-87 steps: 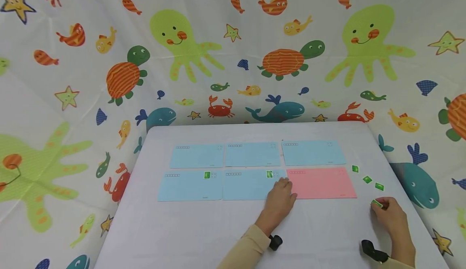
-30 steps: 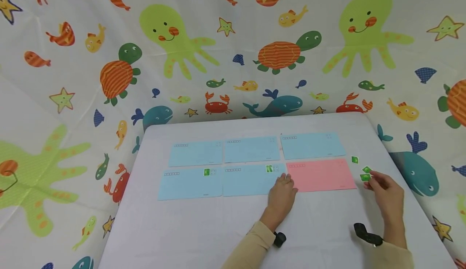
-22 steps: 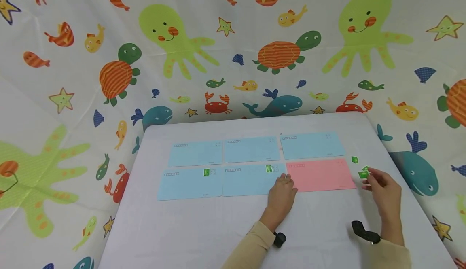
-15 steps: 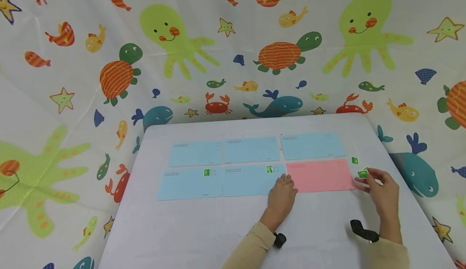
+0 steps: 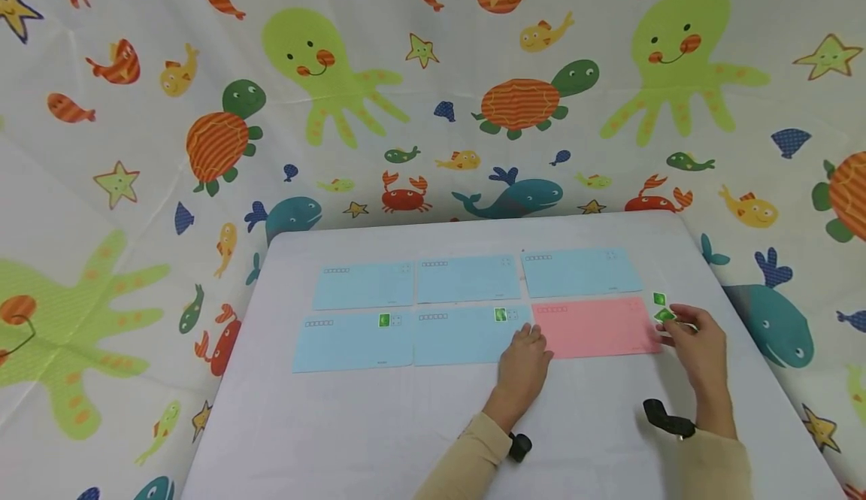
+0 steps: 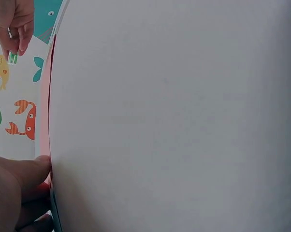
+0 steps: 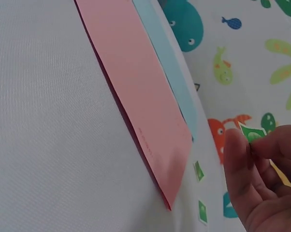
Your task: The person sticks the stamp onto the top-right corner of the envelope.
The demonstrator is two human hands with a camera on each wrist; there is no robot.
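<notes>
A small green stamp point(image 7: 253, 134) is pinched between the thumb and fingers of my right hand point(image 5: 700, 342), held up beside the right end of the pink envelope point(image 5: 591, 331). My left hand point(image 5: 522, 372) rests where the pink envelope meets the blue envelope point(image 5: 456, 343) to its left; in the left wrist view its thumb point(image 6: 36, 166) lies at the pink edge. In the right wrist view, one loose stamp point(image 7: 198, 170) and another loose stamp point(image 7: 202, 211) lie on the white cloth past the pink envelope's end.
Three blue envelopes form the back row, the middle one point(image 5: 467, 278) among them. A second stamped blue envelope point(image 5: 352, 346) lies front left. Both front blue envelopes bear a green stamp near the upper right. A cloth printed with sea animals point(image 5: 419, 109) hangs behind the table.
My right hand has carried the pinched stamp away from the front right, then leftward to the pink envelope's right end. My left hand stays in place. The head view has shifted slightly.
</notes>
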